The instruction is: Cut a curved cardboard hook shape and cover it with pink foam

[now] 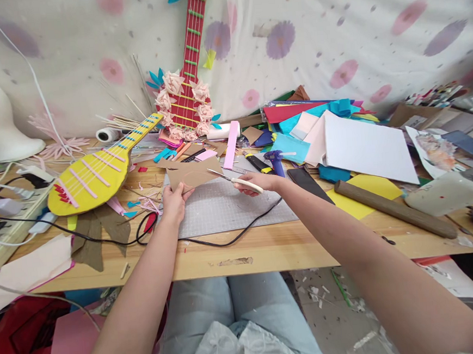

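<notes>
My left hand [174,202] is closed on the lower left edge of a piece of brown cardboard [193,174], holding it above the grey cutting mat [231,210]. A faint curved line shows on the cardboard. In my right hand [257,182] is a pair of scissors [241,182] with pale handles. The blades point left, their tips at the cardboard's right side. Whether they are cutting into it I cannot tell. Just beyond lie a pink strip [231,144], a black-and-yellow cutter [259,163] and a blue glue gun [276,163].
A yellow paper lute [91,180] lies left; a red one with paper roses [188,107] leans at the back. A black cable [229,244] crosses the mat's front. Right are white sheets [367,145], a brown roll [394,208], a white bottle [453,192] and a power strip [15,227] far left.
</notes>
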`<state>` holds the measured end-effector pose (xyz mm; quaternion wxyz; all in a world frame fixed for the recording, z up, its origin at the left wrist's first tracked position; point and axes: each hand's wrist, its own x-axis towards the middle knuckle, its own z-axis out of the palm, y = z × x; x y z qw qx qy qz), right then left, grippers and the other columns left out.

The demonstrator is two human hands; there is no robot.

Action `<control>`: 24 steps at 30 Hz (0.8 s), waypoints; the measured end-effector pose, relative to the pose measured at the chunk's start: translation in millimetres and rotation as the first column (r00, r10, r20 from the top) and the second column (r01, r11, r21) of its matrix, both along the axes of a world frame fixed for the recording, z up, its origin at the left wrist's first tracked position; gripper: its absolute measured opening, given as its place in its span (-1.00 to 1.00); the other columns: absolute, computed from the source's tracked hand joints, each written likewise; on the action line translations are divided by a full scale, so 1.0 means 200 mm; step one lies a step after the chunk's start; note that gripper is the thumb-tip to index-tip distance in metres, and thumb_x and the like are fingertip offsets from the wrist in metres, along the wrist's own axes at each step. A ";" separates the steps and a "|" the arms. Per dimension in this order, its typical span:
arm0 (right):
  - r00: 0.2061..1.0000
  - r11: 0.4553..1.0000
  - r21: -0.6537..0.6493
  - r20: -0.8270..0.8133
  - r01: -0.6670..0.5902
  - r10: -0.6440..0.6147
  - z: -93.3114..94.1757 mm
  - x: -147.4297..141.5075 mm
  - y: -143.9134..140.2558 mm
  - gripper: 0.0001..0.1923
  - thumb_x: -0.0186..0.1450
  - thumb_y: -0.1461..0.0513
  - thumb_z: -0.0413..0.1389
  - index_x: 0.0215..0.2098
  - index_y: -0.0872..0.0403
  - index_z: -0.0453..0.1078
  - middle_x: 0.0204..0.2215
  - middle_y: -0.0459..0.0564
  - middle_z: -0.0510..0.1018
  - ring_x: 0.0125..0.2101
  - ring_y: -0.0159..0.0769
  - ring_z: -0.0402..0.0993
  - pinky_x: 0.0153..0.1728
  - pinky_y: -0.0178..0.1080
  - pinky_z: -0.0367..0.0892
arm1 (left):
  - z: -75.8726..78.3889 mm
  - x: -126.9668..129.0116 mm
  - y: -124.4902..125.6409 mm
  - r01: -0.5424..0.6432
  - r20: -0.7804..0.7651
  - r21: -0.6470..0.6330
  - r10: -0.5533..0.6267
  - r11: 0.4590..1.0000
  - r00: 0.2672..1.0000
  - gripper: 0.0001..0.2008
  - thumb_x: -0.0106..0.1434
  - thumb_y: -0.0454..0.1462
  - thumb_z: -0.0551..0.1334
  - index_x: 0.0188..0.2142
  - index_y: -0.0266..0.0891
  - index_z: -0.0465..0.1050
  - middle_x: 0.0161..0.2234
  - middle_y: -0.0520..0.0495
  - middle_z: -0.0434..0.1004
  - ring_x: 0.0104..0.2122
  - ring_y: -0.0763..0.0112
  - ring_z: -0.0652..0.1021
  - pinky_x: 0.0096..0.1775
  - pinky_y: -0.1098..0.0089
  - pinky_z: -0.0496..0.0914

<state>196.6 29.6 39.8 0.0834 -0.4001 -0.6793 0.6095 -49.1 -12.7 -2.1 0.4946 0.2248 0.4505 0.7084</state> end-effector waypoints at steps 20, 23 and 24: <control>0.998 0.999 0.044 0.051 -0.024 0.022 0.02 0.02 -0.01 -0.52 0.01 -0.11 0.13 -0.46 0.12 0.16 -0.70 -0.25 0.17 -0.73 -0.62 0.06 -0.75 -0.48 -0.03 | -0.02 0.01 0.01 0.008 -0.006 0.048 -0.008 0.999 1.000 -0.87 0.06 -0.43 0.21 -0.37 -0.26 0.30 -0.33 -0.03 0.49 -0.36 0.48 0.52 -0.17 0.18 0.44; 0.997 0.997 0.041 0.029 -0.070 0.069 0.03 0.03 -0.01 -0.51 0.02 -0.12 0.11 -0.48 0.12 0.15 -0.71 -0.23 0.19 -0.73 -0.60 0.07 -0.74 -0.46 -0.03 | -0.01 0.01 0.01 0.013 -0.016 0.060 -0.012 0.998 1.000 -0.87 0.06 -0.43 0.20 -0.38 -0.26 0.29 -0.35 -0.02 0.49 -0.37 0.47 0.53 -0.18 0.18 0.44; 0.996 0.995 0.047 0.026 -0.092 0.091 0.04 0.03 -0.01 -0.51 0.03 -0.13 0.10 -0.49 0.12 0.16 -0.70 -0.22 0.20 -0.73 -0.60 0.07 -0.74 -0.45 -0.03 | -0.01 0.02 0.00 0.015 -0.024 0.063 -0.013 0.998 1.000 -0.87 0.06 -0.44 0.20 -0.38 -0.26 0.29 -0.36 -0.02 0.49 -0.38 0.47 0.53 -0.19 0.18 0.45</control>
